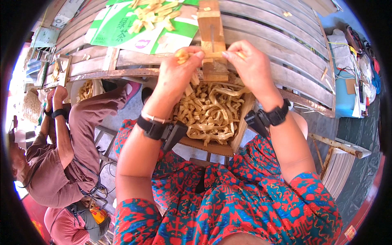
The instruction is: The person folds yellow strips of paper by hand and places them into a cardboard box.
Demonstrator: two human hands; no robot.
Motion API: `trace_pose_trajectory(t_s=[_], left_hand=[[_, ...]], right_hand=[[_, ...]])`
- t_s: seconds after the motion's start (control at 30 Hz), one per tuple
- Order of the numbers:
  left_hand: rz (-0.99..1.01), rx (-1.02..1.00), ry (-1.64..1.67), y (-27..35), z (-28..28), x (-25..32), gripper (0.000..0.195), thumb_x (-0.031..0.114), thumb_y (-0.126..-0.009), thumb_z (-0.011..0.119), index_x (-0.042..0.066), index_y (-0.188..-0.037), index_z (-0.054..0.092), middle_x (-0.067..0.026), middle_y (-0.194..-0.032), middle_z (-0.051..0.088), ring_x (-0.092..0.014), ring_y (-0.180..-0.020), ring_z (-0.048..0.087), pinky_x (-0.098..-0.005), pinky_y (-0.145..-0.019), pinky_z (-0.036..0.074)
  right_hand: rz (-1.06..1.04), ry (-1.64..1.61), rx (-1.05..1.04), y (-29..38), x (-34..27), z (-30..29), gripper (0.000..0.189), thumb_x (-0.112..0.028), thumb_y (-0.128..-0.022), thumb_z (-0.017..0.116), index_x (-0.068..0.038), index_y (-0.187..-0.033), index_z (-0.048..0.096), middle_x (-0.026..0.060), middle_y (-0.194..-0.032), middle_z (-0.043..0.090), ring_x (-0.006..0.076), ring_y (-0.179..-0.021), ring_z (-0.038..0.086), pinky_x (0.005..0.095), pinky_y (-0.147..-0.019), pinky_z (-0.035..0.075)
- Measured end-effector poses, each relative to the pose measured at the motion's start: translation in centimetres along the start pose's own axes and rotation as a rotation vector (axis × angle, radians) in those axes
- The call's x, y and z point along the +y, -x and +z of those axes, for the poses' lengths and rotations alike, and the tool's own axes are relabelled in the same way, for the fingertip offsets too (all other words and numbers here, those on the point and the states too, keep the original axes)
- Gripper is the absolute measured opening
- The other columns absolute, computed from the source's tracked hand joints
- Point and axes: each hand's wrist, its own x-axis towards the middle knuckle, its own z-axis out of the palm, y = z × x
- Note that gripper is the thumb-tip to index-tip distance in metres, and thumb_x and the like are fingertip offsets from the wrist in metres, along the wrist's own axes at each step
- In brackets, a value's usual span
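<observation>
A yellowish dried strip (213, 55) is stretched across a wooden block (215, 69), pinched at its two sides by my hands. My left hand (183, 65) also has a knotted yellowish piece (182, 56) between its fingers, and lengths of strip hang below it. On the other side of the block, my right hand (249, 61) grips the strip with thumb and fingertips. An upright thin metal blade or pin (212, 35) stands at the block, just behind the strip. Below, a cardboard box (226, 149) holds many knotted pieces and a long loose strip (228, 122).
Knotted pieces (153, 15) lie on a green and white printed sheet (128, 33) on the slatted wooden table (260, 33). A co-worker (52, 180) sits at the left, hands near the table's end. A metal-framed stool (337, 145) and bags (343, 61) are at the right.
</observation>
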Motion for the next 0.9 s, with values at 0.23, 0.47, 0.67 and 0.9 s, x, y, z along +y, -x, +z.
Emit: trace_pose_trajectory(t_s=[0.23,0.47,0.67,0.9], left_hand=[[-0.186,0.186,-0.224,-1.3,-0.9,-1.0,0.018,0.023,-0.087,0.067,0.005,-0.09,0.066,-0.0018,-0.073,0.061,-0.007,-0.061,0.05,-0.0218,-0.055,0.041],[-0.295,-0.137,0.214,4.1,-0.4,1.0,0.018,0.019,-0.091,0.058,0.002,-0.087,0.065,-0.0051,-0.078,0.064,-0.011,-0.059,0.057,-0.0233,-0.049,0.044],[-0.305,-0.858,0.026,6.8,0.6,2.7,0.029,0.024,-0.089,0.058,-0.002,-0.075,0.063,-0.0095,-0.061,0.061,-0.011,-0.044,0.053,-0.0252,-0.04,0.042],[0.759,-0.36,-0.694,4.1,-1.6,1.7,0.02,0.008,-0.082,0.067,0.008,-0.102,0.069,-0.0035,-0.082,0.064,-0.016,-0.067,0.062,-0.0269,-0.059,0.05]], right_hand=[[-0.072,-0.042,0.122,-1.4,3.0,0.6,0.019,-0.027,-0.081,0.068,-0.01,-0.084,0.063,0.0108,-0.069,0.063,0.0296,-0.062,0.06,0.0374,-0.06,0.048],[-0.574,-0.125,-0.157,2.0,-2.3,1.0,0.017,-0.022,-0.078,0.073,-0.011,-0.079,0.06,0.0078,-0.066,0.059,0.0249,-0.058,0.058,0.0321,-0.053,0.046],[-0.245,-0.448,-0.271,2.6,-2.6,-0.8,0.019,-0.021,-0.085,0.07,-0.004,-0.077,0.065,-0.0016,-0.062,0.059,0.0029,-0.057,0.049,0.0223,-0.052,0.041],[0.451,-0.845,-0.797,3.0,-2.4,0.1,0.023,-0.028,-0.092,0.058,-0.007,-0.085,0.064,-0.0048,-0.067,0.053,0.0029,-0.056,0.042,0.0203,-0.047,0.031]])
